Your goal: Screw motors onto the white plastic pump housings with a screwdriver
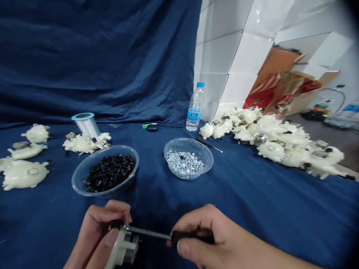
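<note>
Low in the head view, my left hand [97, 229] is closed around a cream plastic part [119, 250] with a small black piece [116, 224] at its top. My right hand [209, 235] grips the black handle of a screwdriver [151, 233]. Its metal shaft points left, and the tip meets the part beside the black piece; a shiny screw head seems to be there. Beyond my left hand stands a clear bowl [75, 183] of small black plastic pieces [110, 173]. Another clear bowl [209, 164], holding silver screws [186, 162], is beyond my right hand.
Cream plastic parts [275, 138] lie heaped at the right, with several more [26, 173] at the left. A spool [89, 125], a water bottle [194, 110] and a second screwdriver [209, 144] stand or lie farther back. White boxes [232, 56] rise behind the blue cloth [252, 209].
</note>
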Motion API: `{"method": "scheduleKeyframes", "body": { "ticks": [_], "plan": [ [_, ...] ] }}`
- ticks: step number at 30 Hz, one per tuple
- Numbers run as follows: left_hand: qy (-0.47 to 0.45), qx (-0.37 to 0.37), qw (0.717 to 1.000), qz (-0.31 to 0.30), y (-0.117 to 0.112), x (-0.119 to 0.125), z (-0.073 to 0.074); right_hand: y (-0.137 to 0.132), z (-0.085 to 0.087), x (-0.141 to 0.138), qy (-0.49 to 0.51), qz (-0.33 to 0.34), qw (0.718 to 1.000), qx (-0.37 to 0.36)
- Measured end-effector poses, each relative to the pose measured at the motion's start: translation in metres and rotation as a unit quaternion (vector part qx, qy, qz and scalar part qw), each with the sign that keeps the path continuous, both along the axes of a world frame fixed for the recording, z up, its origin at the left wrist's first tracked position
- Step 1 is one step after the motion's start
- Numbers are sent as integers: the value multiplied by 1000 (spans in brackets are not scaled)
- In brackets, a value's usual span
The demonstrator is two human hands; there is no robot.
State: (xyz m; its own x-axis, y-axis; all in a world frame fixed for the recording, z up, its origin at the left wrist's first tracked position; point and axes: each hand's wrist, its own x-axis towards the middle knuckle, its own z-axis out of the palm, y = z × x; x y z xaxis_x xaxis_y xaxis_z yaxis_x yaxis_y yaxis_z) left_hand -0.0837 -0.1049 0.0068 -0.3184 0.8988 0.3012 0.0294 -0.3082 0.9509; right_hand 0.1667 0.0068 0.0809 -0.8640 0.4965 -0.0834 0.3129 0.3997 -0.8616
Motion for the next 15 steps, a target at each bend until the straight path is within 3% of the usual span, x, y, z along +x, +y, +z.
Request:
{"method": "scheduleKeyframes", "body": {
  "ticks": [2, 4, 6, 7, 8, 10, 12, 13, 15],
  "plan": [
    [-5, -4, 1000, -16, 0, -8, -5, 0, 0, 3, 47, -15, 990, 136],
    [-9, 2, 1000, -22, 0, -10, -6, -1, -3, 7, 75, 1, 941, 330],
    [-14, 6, 1000, 19, 0, -7, -5, -4, -7, 8, 60, 33, 899, 433],
    [-7, 11, 1000, 27, 0, -6, -4, -5, -8, 7, 50, 32, 903, 425],
    [1, 17, 999, 27, 1, -6, -3, -5, -8, 6, 41, 21, 926, 375],
    [22, 19, 1000, 1, 1, -9, -3, -4, -6, 2, 14, 0, 983, 183],
    [37, 14, 999, -18, 1, -11, -1, -1, 0, -2, -21, 8, 1000, -9],
    [42, 8, 999, -16, 1, -9, 0, 1, 3, -3, -31, 16, 998, -59],
    [37, -5, 999, 32, 0, 0, 5, 5, 9, -3, -13, 21, 998, -51]
  ]
}}
